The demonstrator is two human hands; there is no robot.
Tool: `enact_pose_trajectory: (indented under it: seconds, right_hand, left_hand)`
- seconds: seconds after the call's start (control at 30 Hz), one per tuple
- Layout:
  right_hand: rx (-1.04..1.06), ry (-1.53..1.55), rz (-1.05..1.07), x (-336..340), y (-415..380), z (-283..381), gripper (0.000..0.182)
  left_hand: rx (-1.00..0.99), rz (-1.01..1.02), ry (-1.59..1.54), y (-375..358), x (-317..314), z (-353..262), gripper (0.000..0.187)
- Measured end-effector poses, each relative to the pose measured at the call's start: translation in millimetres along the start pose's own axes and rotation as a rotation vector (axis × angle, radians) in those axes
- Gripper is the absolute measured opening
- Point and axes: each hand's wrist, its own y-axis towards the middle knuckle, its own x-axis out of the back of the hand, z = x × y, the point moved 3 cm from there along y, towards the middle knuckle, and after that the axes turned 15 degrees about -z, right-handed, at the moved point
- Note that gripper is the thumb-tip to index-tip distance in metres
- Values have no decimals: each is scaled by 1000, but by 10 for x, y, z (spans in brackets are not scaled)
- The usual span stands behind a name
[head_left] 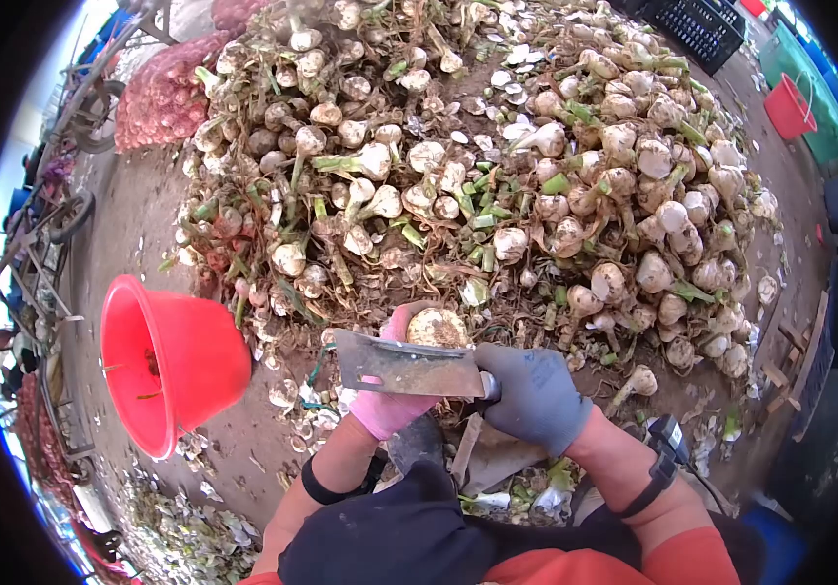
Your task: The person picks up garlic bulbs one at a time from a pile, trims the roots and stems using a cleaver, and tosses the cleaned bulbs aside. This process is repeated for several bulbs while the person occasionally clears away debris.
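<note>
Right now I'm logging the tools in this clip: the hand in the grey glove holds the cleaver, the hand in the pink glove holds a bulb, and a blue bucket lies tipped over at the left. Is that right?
Not quite: the bucket tipped over at the left is red, not blue. The head view shows it. The rest holds: the right hand in the grey glove holds the cleaver, and the left hand in the pink glove holds a bulb.

The left hand [390, 400] wears a pink glove, the right hand [534, 395] a grey-blue one. The cleaver [404, 369] is dull grey steel with rust-brown specks. The garlic bulbs [575, 210] are off-white with green stalks. The bucket [170, 363] is bright red. The ground [136, 214] is brown.
</note>
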Motion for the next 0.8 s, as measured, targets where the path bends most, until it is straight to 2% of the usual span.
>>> enact_pose_trajectory:
  seconds: [0.13,0.23,0.3,0.37,0.43,0.5,0.53,0.57,0.6,0.63,0.7,0.73,0.8]
  right_hand:
    - [0,-4,13,-71,-52,-69,26]
    - [28,48,1,-216,-78,-208,23]
    - [29,27,-28,-280,-99,-266,19]
    - [42,80,-97,-300,-95,-301,16]
    - [58,130,-167,-312,-83,-339,15]
    - [71,120,-238,-329,-72,-423,15]
    - [-185,34,-188,-379,-3,-749,16]
    - [-442,-46,-139,-382,3,-1132,17]
    - [-327,-88,-172,-282,-82,-1337,18]
    - [-348,17,-245,-212,-138,-1265,17]
    - [-332,117,-352,-231,-194,-1100,20]
    - [-478,199,-291,-301,-222,-1137,18]
    - [-550,319,-264,-498,-284,-1206,16]
  left_hand:
    - [75,17,-83,-36,-25,-19,74]
    - [11,54,40,-41,-35,-69,74]
    - [-106,80,79,-47,-43,-88,74]
    - [-30,67,147,-95,-66,68,75]
    - [166,52,-10,-126,-129,36,70]
    - [188,49,13,-132,-171,-22,68]
    - [207,52,37,-124,-196,-72,65]
    - [-82,183,66,-256,-219,-294,63]
    - [-68,164,86,-222,-180,-287,64]
    - [-53,123,96,-168,-162,-254,65]
    - [286,73,-208,-90,-173,-154,66]
    - [359,60,-145,-51,-192,-123,67]
    - [413,-3,-96,60,-137,40,68]
